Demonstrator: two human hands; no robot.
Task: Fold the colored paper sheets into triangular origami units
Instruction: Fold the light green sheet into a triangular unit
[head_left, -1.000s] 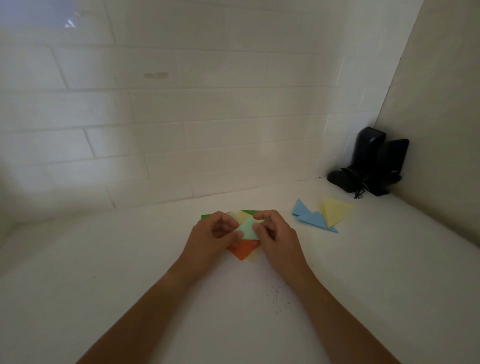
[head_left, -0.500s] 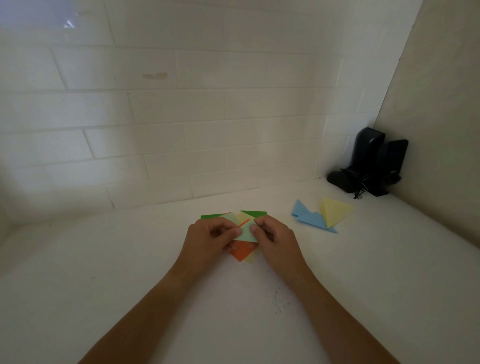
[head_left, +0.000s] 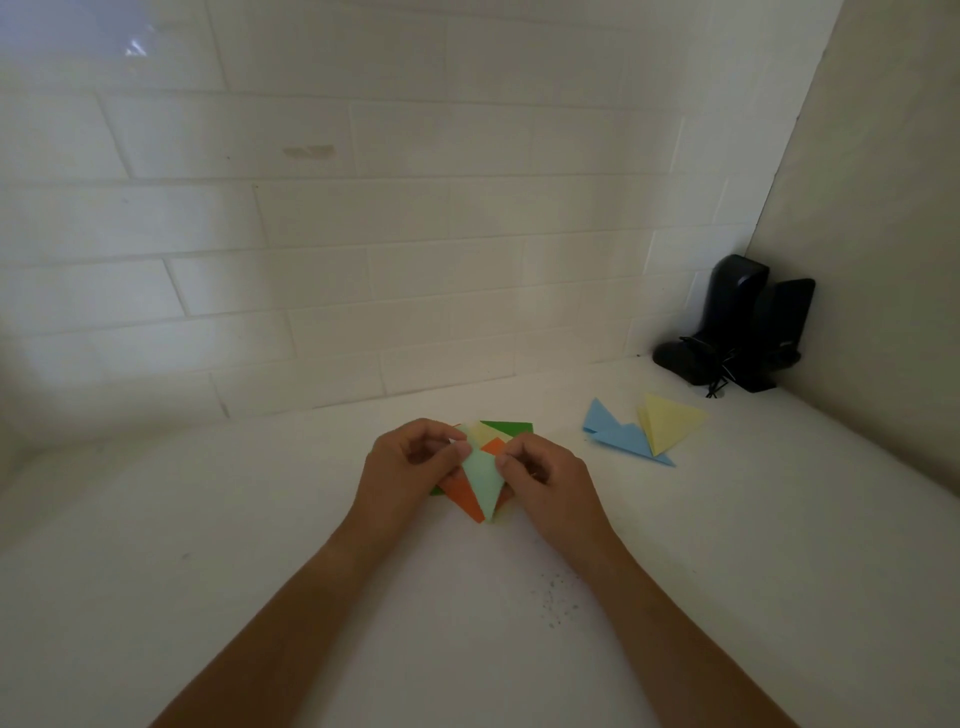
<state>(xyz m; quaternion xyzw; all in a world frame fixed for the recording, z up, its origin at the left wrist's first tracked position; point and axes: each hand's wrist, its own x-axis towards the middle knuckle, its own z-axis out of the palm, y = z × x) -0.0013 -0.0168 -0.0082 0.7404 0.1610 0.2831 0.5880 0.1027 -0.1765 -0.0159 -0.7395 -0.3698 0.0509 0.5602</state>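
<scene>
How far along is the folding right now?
Done: two blue units and a yellow unit lie folded at the right. In hand: the left hand and right hand pinch a pale green sheet, partly folded. Left: the orange, green and cream sheets beneath.

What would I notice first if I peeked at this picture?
Two hands in the middle, the left hand and right hand, pinching a pale green paper piece above a pile of orange and green sheets. To the right lie blue folded triangles and a yellow one.
</scene>
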